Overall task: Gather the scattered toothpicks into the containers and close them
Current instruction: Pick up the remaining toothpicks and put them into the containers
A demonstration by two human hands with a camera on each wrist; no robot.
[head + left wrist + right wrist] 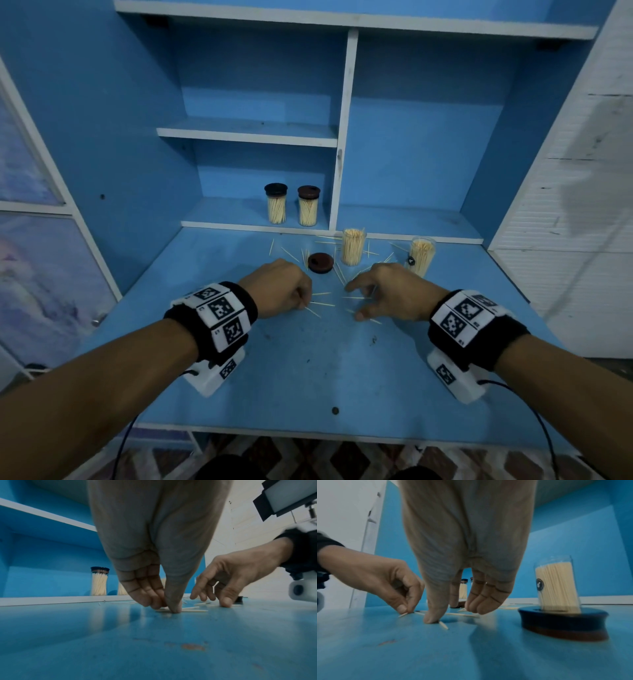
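Loose toothpicks [323, 304] lie on the blue desk [308, 370] between my hands, and more toothpicks [289, 254] are scattered farther back. My left hand [303, 301] pinches a toothpick [193, 610] against the desk with thumb and curled fingers. My right hand [358, 301] hovers with loosely spread fingers, its thumb tip [433, 620] pressing on a toothpick [443, 625]. Two open, full containers [353, 246] [423, 255] stand behind the hands. One dark lid [320, 262] lies left of them. A second dark lid [563, 623] lies before the right container [556, 586].
Two closed toothpick containers [276, 204] [308, 205] stand on the low back shelf [239, 224]. A white upright panel [337, 192] divides the shelving. The desk's front edge [308, 432] is near my body. Cables trail from both wrist cameras.
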